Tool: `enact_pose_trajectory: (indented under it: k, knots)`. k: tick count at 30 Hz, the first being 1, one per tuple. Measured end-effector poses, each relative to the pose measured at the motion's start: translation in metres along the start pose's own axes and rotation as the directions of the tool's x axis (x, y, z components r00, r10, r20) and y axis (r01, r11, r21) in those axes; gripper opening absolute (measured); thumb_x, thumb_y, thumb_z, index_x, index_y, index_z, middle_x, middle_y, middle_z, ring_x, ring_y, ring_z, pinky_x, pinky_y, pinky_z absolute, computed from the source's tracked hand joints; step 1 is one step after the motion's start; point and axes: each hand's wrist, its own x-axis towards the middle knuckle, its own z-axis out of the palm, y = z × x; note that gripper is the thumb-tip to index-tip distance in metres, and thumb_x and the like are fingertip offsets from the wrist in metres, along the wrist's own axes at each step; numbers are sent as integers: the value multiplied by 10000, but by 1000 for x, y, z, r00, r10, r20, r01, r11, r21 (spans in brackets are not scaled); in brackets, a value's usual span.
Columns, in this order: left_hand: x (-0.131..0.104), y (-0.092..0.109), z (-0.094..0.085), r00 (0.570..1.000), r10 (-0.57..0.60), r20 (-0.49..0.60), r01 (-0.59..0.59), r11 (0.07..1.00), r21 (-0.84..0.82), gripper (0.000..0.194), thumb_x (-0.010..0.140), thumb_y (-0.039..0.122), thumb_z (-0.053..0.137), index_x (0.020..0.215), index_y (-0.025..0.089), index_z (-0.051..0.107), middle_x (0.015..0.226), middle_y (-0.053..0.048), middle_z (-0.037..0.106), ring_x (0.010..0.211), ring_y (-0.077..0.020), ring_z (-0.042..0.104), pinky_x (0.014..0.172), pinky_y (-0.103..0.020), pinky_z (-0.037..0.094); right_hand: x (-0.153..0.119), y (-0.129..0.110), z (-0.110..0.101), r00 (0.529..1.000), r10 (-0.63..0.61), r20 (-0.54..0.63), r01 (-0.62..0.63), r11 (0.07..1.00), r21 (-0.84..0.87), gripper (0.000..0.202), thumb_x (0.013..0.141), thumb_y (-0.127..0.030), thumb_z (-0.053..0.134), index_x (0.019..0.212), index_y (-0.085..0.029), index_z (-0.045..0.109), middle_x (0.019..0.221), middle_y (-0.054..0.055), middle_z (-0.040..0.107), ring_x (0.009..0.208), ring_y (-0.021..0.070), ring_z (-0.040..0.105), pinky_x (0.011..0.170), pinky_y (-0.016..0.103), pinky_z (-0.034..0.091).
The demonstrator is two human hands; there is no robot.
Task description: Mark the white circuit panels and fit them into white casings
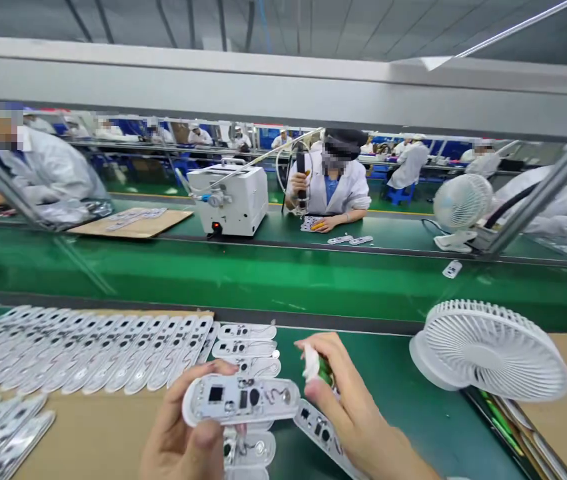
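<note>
My left hand (178, 427) grips a long white oval casing (283, 395) with an exposed circuit board, holding it level above the table. Its thumb presses the near edge and the fingers wrap the far side. To its right, my right hand (353, 407) pinches a small white-and-green item (312, 365) whose kind I cannot make out. That item is apart from the held casing. A second casing (316, 427) lies slanted on the green tabletop, partly hidden by my right hand. Behind and below the left hand, more casings (248, 348) lie in a column.
Rows of casings (113, 347) cover a brown board at left. A white fan (488, 353) stands at right beside brown boards. Across the green belt (313, 277), which carries one casing (452, 269), a co-worker (333, 180) sits near a white machine (233, 200).
</note>
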Motion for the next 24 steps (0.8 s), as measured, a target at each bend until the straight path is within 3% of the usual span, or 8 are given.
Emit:
enact_pose_trajectory:
  k: [4, 8, 14, 17, 19, 22, 24]
  knots:
    - [-7, 5, 4, 999, -28, 36, 32, 993, -113, 461, 543, 502, 860, 892, 256, 685, 840, -21, 675, 611, -162, 600, 463, -228, 518, -6, -4, 20, 979, -199, -45, 196, 979, -55, 364, 936, -404, 563, 1287, -360, 481, 1155, 14, 566, 1055, 160, 562, 940, 243, 445]
    - [-13, 4, 6, 997, 29, 66, -20, 992, -126, 443, 559, 474, 865, 905, 256, 696, 843, -31, 677, 670, -163, 607, 479, -198, 513, 0, 6, 27, 941, -324, -91, 313, 942, -120, 361, 872, -372, 663, 1214, -298, 573, 1033, 5, 652, 979, 161, 619, 1126, 357, 305]
    - [-16, 4, 6, 984, 109, 139, -96, 991, -92, 383, 630, 450, 834, 940, 276, 691, 882, -39, 685, 701, -167, 611, 499, -198, 520, 5, 9, 21, 933, -351, -86, 336, 931, -145, 387, 870, -346, 675, 1242, -272, 601, 981, 4, 660, 892, 140, 640, 1143, 428, 322]
    - [-18, 7, 9, 989, 94, 113, -85, 993, -85, 368, 645, 436, 830, 939, 277, 677, 891, -38, 686, 747, -177, 623, 554, -215, 545, 4, 8, 19, 923, -379, -68, 362, 914, -185, 389, 904, -356, 626, 1284, -286, 585, 961, 6, 668, 873, 139, 648, 1128, 433, 359]
    - [-18, 9, 13, 994, 67, 85, -59, 994, -89, 373, 638, 437, 834, 929, 269, 671, 882, -37, 681, 777, -187, 634, 570, -216, 551, 0, 8, 21, 924, -378, -47, 358, 903, -236, 439, 903, -379, 620, 1327, -282, 552, 1030, 28, 687, 961, 170, 652, 1110, 424, 391]
    - [-16, 10, 21, 999, 3, 46, 2, 993, -117, 373, 656, 435, 820, 942, 257, 660, 884, -29, 658, 701, -159, 626, 505, -189, 524, -7, 8, 27, 945, -327, -26, 305, 904, -299, 524, 889, -371, 643, 1376, -235, 504, 1215, 78, 673, 1152, 250, 600, 1049, 397, 456]
    - [-14, 10, 26, 998, -47, 51, 52, 994, -99, 382, 664, 389, 821, 980, 251, 658, 855, -15, 633, 626, -118, 581, 484, -170, 502, -10, 8, 32, 975, -219, -28, 204, 940, -272, 444, 892, -285, 617, 1322, -194, 553, 1184, 96, 693, 1093, 269, 636, 949, 367, 519]
